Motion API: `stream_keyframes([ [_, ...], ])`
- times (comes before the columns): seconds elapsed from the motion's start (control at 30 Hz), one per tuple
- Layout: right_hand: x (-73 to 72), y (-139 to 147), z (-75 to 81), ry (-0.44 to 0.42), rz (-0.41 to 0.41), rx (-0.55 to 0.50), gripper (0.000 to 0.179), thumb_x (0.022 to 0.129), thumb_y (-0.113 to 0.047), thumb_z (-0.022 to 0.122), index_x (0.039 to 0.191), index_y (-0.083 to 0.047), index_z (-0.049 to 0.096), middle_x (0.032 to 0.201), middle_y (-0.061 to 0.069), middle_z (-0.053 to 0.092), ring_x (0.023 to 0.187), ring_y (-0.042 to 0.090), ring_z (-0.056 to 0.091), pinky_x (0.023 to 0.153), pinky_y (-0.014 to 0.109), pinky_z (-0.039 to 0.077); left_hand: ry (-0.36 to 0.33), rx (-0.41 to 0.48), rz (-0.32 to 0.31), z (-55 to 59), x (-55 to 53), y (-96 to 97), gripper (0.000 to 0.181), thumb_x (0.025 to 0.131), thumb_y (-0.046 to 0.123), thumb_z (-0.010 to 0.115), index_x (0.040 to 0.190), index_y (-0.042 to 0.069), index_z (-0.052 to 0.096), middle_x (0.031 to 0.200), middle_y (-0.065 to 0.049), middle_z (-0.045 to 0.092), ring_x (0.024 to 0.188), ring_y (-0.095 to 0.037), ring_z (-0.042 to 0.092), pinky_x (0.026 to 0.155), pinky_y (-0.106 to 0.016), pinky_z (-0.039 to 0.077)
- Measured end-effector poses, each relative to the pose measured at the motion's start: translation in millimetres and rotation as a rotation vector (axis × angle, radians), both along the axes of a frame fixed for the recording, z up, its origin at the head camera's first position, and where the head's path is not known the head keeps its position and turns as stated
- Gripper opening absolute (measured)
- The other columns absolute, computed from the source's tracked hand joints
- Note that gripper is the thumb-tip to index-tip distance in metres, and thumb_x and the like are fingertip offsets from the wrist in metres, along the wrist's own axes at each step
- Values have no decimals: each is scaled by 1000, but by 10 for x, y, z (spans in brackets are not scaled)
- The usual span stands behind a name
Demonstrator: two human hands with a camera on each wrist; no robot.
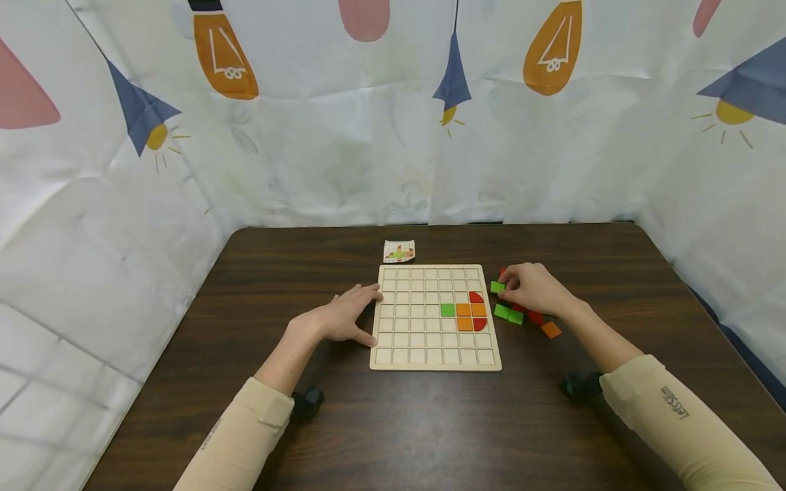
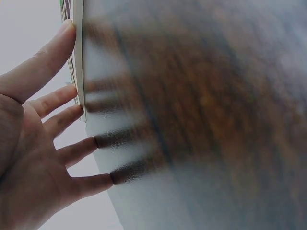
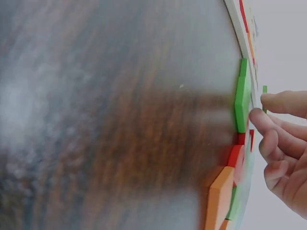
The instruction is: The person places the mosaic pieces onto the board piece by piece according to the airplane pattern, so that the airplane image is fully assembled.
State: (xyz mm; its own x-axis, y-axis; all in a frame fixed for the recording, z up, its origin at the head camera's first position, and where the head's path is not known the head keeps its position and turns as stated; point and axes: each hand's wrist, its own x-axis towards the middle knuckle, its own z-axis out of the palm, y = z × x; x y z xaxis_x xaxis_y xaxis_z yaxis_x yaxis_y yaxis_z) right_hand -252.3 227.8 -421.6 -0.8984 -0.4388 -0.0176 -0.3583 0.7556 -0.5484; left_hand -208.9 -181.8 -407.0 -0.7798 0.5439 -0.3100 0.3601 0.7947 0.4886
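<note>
A pale wooden grid board [image 1: 406, 339] lies on the table with one green tile [image 1: 447, 310], several orange square tiles [image 1: 464, 324] and red rounded pieces [image 1: 480, 324] in its right-hand cells. My left hand [image 1: 341, 316] is spread at the board's left edge; the thumb and some fingertips touch the rim [image 2: 79, 52], while other fingertips rest on the tabletop. Just past the board's right edge, my right hand [image 1: 535, 289] pinches a green square tile [image 3: 265, 98] between thumb and fingers. Its other fingers are curled in the right wrist view.
Loose green tiles [image 1: 508, 314], red pieces [image 1: 535, 318] and an orange tile [image 1: 551, 330] lie right of the board, partly under my right hand. Behind the board sits a small pattern card [image 1: 399, 251]. A printed white curtain [image 1: 319, 164] hangs behind the dark wooden table [image 1: 393, 429].
</note>
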Motion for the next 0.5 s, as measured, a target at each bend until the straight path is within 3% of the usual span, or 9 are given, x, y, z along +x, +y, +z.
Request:
stream_keyframes([
  [0.5,42,-136,47,9,3,-37,26,95,-11,74,116,2,69,95,7,72,86,23,68,74,41,59,-2,11,-4,-6,-3,-14,84,88,33,84,154,6,39,169,-16,16,155,-43,5,116,-72,10],
])
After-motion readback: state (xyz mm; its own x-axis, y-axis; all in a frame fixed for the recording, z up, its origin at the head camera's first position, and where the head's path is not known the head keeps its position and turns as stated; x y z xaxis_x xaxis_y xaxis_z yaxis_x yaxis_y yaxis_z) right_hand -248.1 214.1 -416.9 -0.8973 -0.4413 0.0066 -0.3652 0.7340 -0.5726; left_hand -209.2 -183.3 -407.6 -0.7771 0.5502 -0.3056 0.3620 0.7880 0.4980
